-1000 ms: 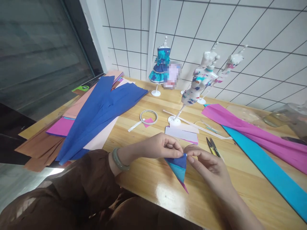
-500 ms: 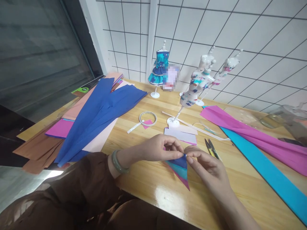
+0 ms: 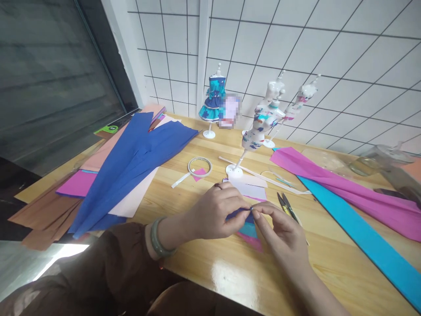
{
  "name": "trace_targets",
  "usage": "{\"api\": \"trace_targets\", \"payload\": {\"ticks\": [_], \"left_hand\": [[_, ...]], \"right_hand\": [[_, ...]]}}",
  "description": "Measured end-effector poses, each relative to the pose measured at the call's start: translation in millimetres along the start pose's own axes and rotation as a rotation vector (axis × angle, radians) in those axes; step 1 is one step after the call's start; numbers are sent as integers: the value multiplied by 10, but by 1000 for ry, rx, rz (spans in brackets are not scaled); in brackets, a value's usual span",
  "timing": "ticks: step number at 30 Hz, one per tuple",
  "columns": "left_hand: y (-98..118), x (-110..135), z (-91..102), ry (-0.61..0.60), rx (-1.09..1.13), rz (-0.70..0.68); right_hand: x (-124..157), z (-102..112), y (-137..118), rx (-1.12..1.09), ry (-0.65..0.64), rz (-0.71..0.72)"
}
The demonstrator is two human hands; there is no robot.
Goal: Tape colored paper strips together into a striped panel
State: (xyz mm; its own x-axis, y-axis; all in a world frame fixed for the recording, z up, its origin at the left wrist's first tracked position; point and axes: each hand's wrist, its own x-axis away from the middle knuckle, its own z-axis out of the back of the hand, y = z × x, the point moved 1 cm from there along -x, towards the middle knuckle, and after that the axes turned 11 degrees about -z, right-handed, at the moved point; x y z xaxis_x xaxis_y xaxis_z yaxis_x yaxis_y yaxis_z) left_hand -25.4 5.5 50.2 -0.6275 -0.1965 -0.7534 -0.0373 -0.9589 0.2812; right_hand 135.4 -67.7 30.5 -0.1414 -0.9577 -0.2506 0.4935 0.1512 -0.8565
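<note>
Between both hands is a small layered piece of crepe paper [image 3: 249,229] in dark blue, teal and pink, its lower edge flaring out. My left hand [image 3: 217,210], with a bangle on the wrist, pinches its top edge between thumb and fingers. Close against it, the thumb and forefinger of my right hand [image 3: 284,232] pinch the same gathered edge. The fingers cover much of the piece's upper part. Just beyond my right hand lie dark-bladed scissors [image 3: 287,205], partly hidden by it. Pale paper pieces [image 3: 248,191] lie behind my left hand.
Paint-marked white mannequins [image 3: 263,118] stand at the back, beside one in a blue dress [image 3: 212,101]. A tape roll [image 3: 189,166] lies in the middle. Blue crepe paper [image 3: 141,153] tops a pile on the left. Pink [image 3: 312,173] and turquoise strips [image 3: 355,228] stretch across the right.
My left hand has turned so its back shows more, with the fingers curled closer. The layered piece has tilted and shows less. The whole view has shifted slightly.
</note>
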Motion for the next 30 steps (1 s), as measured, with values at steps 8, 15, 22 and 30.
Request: {"api": "trace_targets", "payload": {"ticks": [8,15,22,30], "left_hand": [[0,25,-18,-102,-219,-7],[-6,35,-19,-181,-368,-88],[-3,46,-25,-165,-341,-60],[22,59,18,-199,-452,-124]], "right_hand": [[-27,-25,-106,195,36,220],[-13,-50,-108,186,18,174],[5,-59,-71,45,-14,14],[-2,-59,-42,69,-26,16]]}}
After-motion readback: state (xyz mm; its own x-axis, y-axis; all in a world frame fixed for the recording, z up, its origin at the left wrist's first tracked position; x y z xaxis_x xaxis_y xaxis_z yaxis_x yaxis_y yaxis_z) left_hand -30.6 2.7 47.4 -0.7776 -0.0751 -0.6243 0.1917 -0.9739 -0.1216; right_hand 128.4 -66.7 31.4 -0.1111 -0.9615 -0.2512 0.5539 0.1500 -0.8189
